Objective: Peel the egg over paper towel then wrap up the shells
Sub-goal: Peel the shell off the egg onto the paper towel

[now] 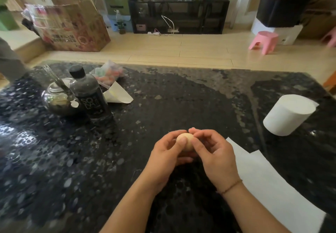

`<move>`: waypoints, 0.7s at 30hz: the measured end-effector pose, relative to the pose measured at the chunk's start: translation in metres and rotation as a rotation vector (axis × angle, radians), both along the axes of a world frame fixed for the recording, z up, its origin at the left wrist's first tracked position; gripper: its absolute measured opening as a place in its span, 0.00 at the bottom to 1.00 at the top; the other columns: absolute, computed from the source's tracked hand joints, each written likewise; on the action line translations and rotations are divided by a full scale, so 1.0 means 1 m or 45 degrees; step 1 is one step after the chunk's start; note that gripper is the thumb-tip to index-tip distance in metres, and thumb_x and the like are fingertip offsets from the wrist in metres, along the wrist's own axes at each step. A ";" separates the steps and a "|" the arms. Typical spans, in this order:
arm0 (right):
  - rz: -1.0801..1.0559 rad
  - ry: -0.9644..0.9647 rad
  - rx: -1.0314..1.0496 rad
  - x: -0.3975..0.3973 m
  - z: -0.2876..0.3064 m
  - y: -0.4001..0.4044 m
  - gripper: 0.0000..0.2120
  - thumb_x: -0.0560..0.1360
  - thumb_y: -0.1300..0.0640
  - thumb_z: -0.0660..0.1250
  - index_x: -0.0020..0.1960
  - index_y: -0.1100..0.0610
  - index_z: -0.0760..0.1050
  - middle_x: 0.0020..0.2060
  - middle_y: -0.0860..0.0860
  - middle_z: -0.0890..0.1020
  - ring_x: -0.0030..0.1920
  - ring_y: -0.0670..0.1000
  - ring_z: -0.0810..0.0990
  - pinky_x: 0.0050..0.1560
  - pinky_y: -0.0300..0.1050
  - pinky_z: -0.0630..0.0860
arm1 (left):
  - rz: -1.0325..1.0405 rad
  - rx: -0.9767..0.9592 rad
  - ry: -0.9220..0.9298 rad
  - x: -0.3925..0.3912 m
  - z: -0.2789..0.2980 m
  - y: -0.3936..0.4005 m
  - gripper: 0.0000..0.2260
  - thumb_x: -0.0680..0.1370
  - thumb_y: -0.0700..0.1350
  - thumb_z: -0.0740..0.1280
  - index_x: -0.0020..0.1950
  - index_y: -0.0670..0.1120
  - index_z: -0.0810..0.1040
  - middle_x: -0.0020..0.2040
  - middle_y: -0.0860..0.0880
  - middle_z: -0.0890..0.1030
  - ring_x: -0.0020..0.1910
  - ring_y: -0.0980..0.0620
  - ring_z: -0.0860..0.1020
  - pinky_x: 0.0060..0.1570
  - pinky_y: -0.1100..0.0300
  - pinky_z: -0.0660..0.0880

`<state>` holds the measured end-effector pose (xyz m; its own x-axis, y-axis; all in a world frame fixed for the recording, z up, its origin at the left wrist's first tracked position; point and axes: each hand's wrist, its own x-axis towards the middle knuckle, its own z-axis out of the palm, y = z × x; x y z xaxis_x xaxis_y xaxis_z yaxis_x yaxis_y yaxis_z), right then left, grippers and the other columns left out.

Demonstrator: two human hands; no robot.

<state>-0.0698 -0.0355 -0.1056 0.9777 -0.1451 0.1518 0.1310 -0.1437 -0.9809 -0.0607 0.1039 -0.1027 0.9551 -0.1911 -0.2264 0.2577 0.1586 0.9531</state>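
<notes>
Hands (pixel 192 152) around egg (pixel 187 140)

On the dark speckled counter (pixel 163 96), far left, a black-capped bottle (pixel 90 96) stands upright just beside a round glass pot (pixel 58 100). Behind them lie a clear bag (pixel 109 73) of coloured pieces and a white folded paper (pixel 118 94). On the floor (pixel 181 49) beyond stand a pink stool (pixel 264 41), cardboard boxes (pixel 72 27) and a black shelf unit (pixel 179 15).
</notes>
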 end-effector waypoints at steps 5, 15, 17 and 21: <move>-0.138 0.070 -0.226 0.002 -0.002 -0.008 0.06 0.71 0.53 0.73 0.46 0.44 0.80 0.41 0.40 0.84 0.45 0.37 0.82 0.44 0.30 0.77 | 0.082 -0.031 -0.069 0.004 -0.006 0.004 0.17 0.71 0.47 0.73 0.58 0.46 0.79 0.53 0.44 0.85 0.52 0.42 0.84 0.51 0.51 0.81; -0.191 -0.002 -0.409 0.001 0.001 -0.012 0.07 0.72 0.53 0.72 0.49 0.51 0.84 0.41 0.42 0.85 0.44 0.40 0.83 0.46 0.29 0.77 | 0.111 0.162 -0.251 0.003 -0.002 -0.002 0.15 0.73 0.42 0.75 0.58 0.48 0.78 0.50 0.49 0.86 0.51 0.48 0.85 0.55 0.48 0.81; -0.188 -0.002 -0.440 0.001 0.002 -0.013 0.07 0.72 0.53 0.72 0.49 0.52 0.84 0.41 0.42 0.84 0.45 0.40 0.82 0.46 0.27 0.76 | 0.100 0.189 -0.265 0.003 -0.003 -0.003 0.15 0.73 0.42 0.75 0.58 0.48 0.78 0.50 0.49 0.86 0.51 0.48 0.85 0.55 0.50 0.81; -0.153 -0.026 -0.525 0.002 0.005 -0.016 0.09 0.73 0.53 0.71 0.51 0.53 0.84 0.44 0.45 0.86 0.45 0.40 0.82 0.47 0.22 0.73 | 0.093 0.202 -0.263 0.006 -0.004 -0.001 0.14 0.74 0.41 0.74 0.58 0.49 0.78 0.51 0.46 0.86 0.51 0.47 0.85 0.56 0.48 0.81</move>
